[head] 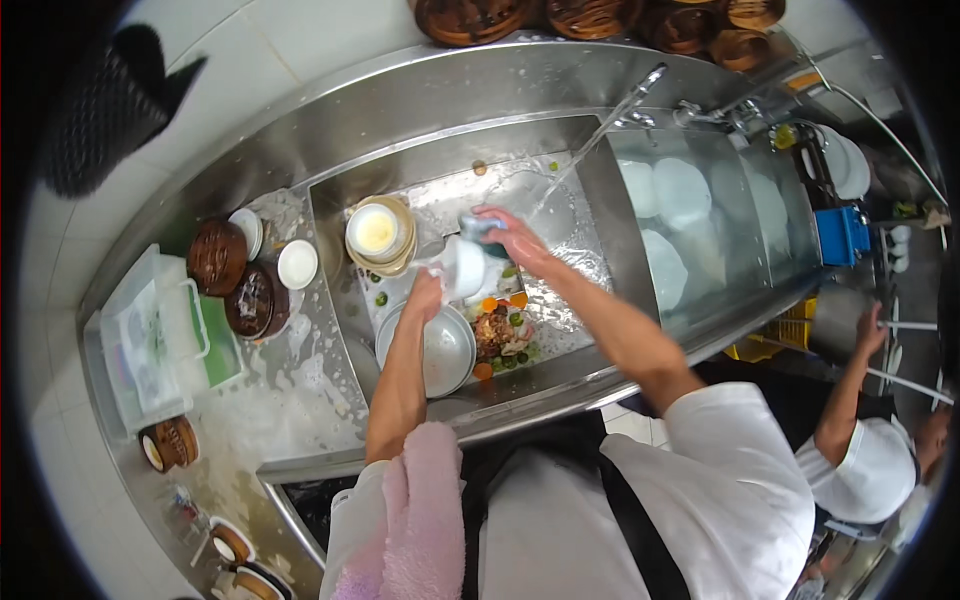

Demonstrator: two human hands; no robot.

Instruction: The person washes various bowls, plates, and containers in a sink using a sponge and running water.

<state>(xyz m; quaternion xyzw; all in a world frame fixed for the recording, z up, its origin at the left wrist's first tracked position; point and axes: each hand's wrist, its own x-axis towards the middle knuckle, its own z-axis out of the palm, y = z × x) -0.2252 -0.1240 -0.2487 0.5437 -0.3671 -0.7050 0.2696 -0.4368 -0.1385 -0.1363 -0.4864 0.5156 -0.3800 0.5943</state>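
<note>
My left hand grips the near left side of a white bowl, tilted over the steel sink basin. Soapy foam shows between that hand and the bowl. Against the bowl's far side, my right hand holds a blurred bluish-grey scrubbing pad. Left of the bowl stands a stack of beige bowls topped by a white cup with a yellowish inside. Round metal pans lie below my left hand. Beside them is a heap of food scraps with orange and green pieces.
A running faucet pours into the basin. Right of it, white plates lie under water in another basin. Brown lidded pots and a clear plastic bin stand left. Another person's arm is at the right.
</note>
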